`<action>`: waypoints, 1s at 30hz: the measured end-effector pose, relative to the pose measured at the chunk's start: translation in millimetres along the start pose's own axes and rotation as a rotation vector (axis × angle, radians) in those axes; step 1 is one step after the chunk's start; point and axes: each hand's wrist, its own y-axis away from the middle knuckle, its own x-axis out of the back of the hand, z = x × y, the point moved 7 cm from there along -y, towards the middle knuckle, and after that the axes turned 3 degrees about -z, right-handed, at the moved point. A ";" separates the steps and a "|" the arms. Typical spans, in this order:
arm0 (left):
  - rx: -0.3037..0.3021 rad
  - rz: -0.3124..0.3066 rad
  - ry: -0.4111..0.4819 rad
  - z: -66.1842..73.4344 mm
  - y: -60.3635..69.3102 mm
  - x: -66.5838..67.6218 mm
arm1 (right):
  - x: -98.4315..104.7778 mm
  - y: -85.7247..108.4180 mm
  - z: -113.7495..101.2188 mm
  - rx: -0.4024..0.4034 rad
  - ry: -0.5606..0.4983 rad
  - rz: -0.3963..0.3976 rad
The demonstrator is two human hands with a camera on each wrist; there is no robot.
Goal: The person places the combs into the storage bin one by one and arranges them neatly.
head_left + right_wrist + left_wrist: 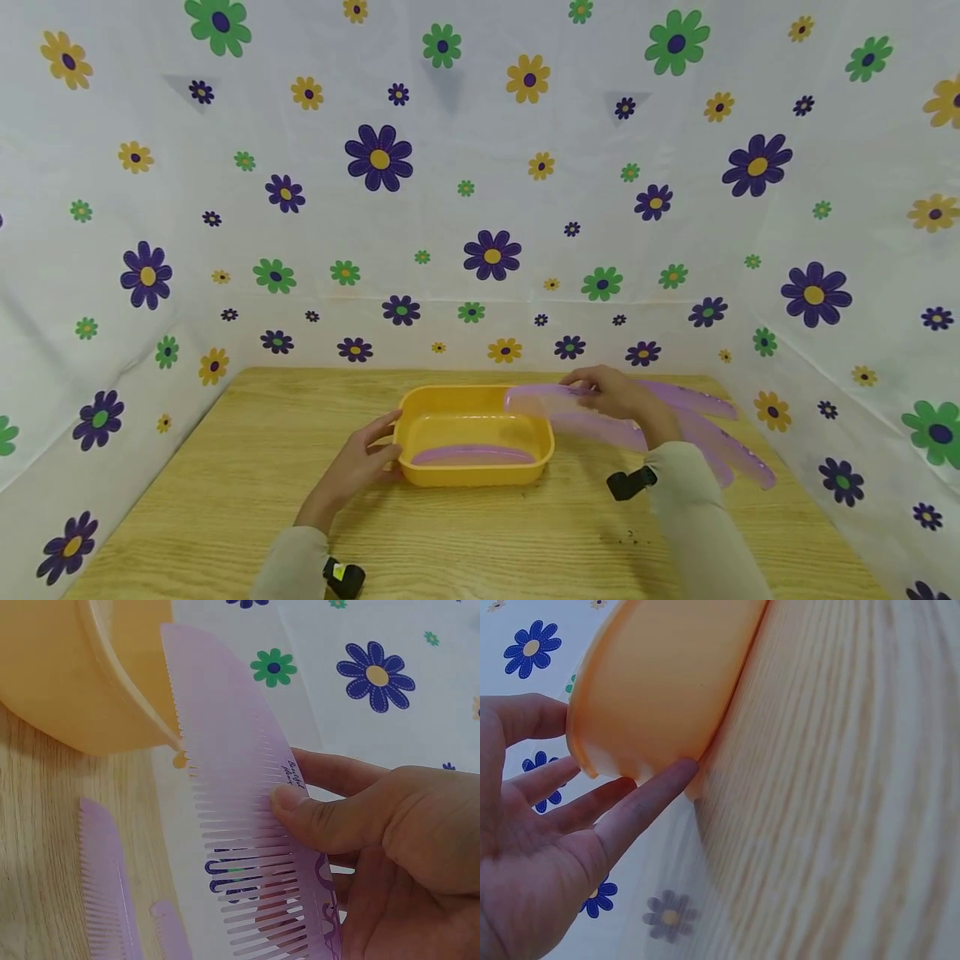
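Observation:
A yellow plastic tub [474, 476] stands on the wooden table, with a purple comb [472, 455] lying inside along its near wall. My left hand [362, 461] touches the tub's left end from outside, its fingers spread and fairly straight against the wall in the left wrist view. Between thumb and fingers, my right hand [611, 393] pinches a translucent purple comb [225, 720], printed along its back. That comb's front end reaches over the tub's right rim, teeth facing the tub in the right wrist view. My fingers hide part of the comb.
More purple combs lie on the table to the right of the tub, one of them [105, 877] just below the held comb. Small dark specks [633, 537] dot the table near the right sleeve. A white flowered sheet [465, 208] encloses the back and sides.

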 end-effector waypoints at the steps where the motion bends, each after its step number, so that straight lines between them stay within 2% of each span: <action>1: 0.001 0.001 0.002 -0.5 0.1 0.0 | -1.7 -2.2 -0.2 -0.012 -0.004 -0.007; 8: -0.012 -0.011 0.007 -1.8 -0.1 0.4 | -12.0 -11.2 -4.3 -0.051 -0.039 -0.048; 16: -0.014 -0.018 0.010 -0.7 0.3 -0.2 | -19.6 -18.3 -10.9 -0.077 -0.006 -0.058; 30: -0.022 -0.033 0.034 1.5 2.2 0.5 | -28.9 -30.9 -26.0 0.013 0.005 -0.081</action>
